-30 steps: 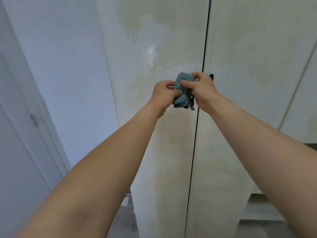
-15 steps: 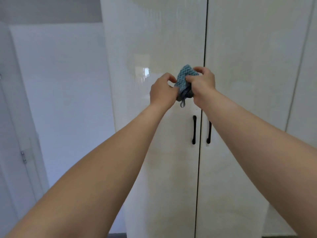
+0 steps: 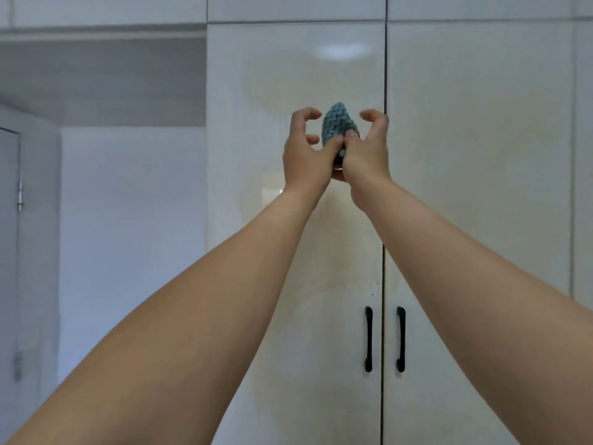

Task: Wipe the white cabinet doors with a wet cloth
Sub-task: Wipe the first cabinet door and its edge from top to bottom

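Hands raised higher | left hand (image 3: 306, 159), right hand (image 3: 365, 155) pinch cloth (image 3: 337, 125) | lower cloth hidden

Looks like a room in somebody's home, built-in storage wall.

Tall glossy white cabinet doors (image 3: 295, 91) with slim black handles (image 3: 368, 338), plain pale wall (image 3: 128, 220) beside them, and a hinged door (image 3: 9, 252) at the left edge.

Open wall (image 3: 128, 203) left; cabinet doors (image 3: 465, 171) straight ahead

Both arms reached up toward twelve o'clock, wrists together. The left hand (image 3: 305, 159) and right hand (image 3: 365, 155) pinched with thumbs, other fingers curled apart.
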The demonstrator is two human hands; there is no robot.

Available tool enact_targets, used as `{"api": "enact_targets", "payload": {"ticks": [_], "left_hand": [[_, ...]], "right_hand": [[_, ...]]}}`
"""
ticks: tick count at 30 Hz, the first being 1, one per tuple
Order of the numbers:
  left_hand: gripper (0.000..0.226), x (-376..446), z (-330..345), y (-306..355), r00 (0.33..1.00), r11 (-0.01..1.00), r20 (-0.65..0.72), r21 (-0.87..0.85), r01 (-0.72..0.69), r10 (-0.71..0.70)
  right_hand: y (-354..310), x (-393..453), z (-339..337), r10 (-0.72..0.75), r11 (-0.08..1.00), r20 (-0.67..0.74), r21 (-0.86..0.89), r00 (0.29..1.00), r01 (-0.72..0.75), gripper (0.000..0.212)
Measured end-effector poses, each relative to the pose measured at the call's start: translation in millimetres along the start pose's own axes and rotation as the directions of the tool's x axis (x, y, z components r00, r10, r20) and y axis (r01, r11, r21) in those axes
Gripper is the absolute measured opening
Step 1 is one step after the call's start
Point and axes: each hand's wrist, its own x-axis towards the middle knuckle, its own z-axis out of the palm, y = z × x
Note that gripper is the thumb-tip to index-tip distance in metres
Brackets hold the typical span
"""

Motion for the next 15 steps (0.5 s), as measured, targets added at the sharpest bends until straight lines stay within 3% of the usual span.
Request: {"api": "enact_targets", "payload": {"ticks": [3, 6, 11, 15], "left_hand": [[0.021, 27.0, 13.3, 5.2, 0.998, 0.999, -0.044, 0.016, -0.039, 0.04], [0.018, 53.6, 20.7, 3.6, 0.988, 0.994, -0.116, 0.066, -0.091, 0.098], [0.035, 80.6, 16.2, -3.1, 0.997, 0.997, 0.002, -0.003, -0.083, 0.083], [0.055, 99.3, 0.9, -6.4, 0.978, 0.993, 0.196, 0.075, -0.093, 0.077]], "right_hand": [[-9.3, 26.3, 3.7, -0.25, 0.949, 0.007, -0.198, 0.968, 0.246, 0.041], [-11.4, 52.1, 14.1, -0.343, 0.9, 0.1, -0.251, 0.934, 0.357, 0.041], [-17.8, 84.9, 30.8, -0.212, 0.97, 0.158, -0.087, 0.964, 0.227, 0.032], [-30.9, 123.1, 33.3, -0.021, 1.0, -0.016, -0.002, 1.0, 0.021, 0.033]]}}
